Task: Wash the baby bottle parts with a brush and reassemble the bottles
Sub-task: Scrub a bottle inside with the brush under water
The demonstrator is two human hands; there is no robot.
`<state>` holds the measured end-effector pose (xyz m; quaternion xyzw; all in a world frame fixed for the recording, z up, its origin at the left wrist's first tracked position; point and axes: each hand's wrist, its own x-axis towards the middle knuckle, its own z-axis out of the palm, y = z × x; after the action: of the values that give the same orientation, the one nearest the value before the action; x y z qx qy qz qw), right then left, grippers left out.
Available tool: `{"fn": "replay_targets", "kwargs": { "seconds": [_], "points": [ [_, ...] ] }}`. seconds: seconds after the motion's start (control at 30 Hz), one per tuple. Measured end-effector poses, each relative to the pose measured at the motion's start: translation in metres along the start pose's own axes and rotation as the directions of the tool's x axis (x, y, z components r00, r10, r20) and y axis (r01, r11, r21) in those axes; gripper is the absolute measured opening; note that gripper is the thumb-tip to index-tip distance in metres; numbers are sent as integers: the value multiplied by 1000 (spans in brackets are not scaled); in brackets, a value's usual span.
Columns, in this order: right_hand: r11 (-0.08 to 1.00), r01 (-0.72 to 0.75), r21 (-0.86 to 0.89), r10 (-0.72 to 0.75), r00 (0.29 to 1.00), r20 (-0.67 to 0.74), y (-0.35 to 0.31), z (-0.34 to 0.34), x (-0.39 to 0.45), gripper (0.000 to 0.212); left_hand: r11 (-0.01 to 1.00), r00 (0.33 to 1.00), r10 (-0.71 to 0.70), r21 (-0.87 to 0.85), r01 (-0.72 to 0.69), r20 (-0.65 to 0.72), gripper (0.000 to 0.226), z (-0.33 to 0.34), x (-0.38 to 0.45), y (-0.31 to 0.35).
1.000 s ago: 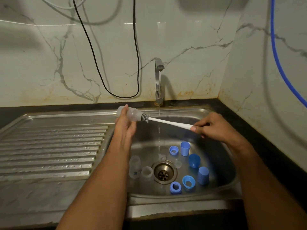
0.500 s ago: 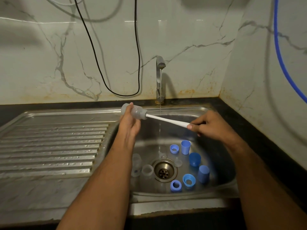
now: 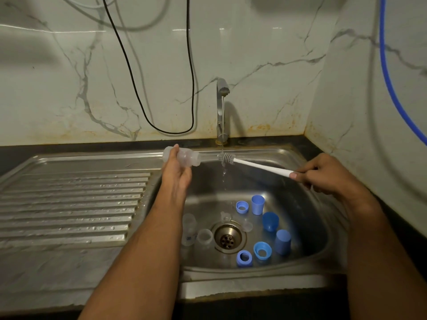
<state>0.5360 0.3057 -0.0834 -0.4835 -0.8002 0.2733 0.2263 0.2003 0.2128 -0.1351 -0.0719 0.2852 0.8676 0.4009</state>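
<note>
My left hand [image 3: 176, 175] grips a clear baby bottle [image 3: 184, 158] held sideways over the sink's left rim, its mouth facing right. My right hand [image 3: 323, 175] pinches the white handle of a bottle brush [image 3: 258, 166]. The brush's grey bristle head is outside the bottle, under the thin stream from the tap [image 3: 221, 107]. In the sink basin [image 3: 307, 199] lie several blue caps and collar rings [image 3: 265, 229], plus another clear bottle [image 3: 189, 228] and a clear ring [image 3: 204, 236] left of the drain [image 3: 227, 237].
A ribbed steel drainboard [image 3: 69, 204] stretches to the left of the basin. A black cable [image 3: 161, 88] hangs in a loop on the marble wall. A blue hose [image 3: 392, 88] runs down the right wall. Dark countertop borders the sink.
The brush head was inside the bottle; my right hand has pulled it out to the right, and it now sits under the running water. The bottle stayed in my left hand.
</note>
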Motion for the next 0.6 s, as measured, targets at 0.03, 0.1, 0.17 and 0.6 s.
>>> {"fn": "replay_targets", "kwargs": {
  "seconds": [0.03,0.1,0.17,0.6],
  "points": [
    [1000,0,12,0,1000,-5,0,-1,-1,4,1000,1000,-2,3,2,-3,62,0,0,-1],
    [1000,2,22,-2,1000,0,-1,-3,-2,4,1000,1000,-2,12,2,-5,64,0,2,-1],
    [1000,4,19,-4,1000,27,-4,-3,-2,5,1000,1000,-10,16,10,2,64,-1,3,-1],
    [972,205,-116,-192,975,113,-39,44,0,18,984,994,-26,180,7,104,45,10,-12,-24]
  ]
}}
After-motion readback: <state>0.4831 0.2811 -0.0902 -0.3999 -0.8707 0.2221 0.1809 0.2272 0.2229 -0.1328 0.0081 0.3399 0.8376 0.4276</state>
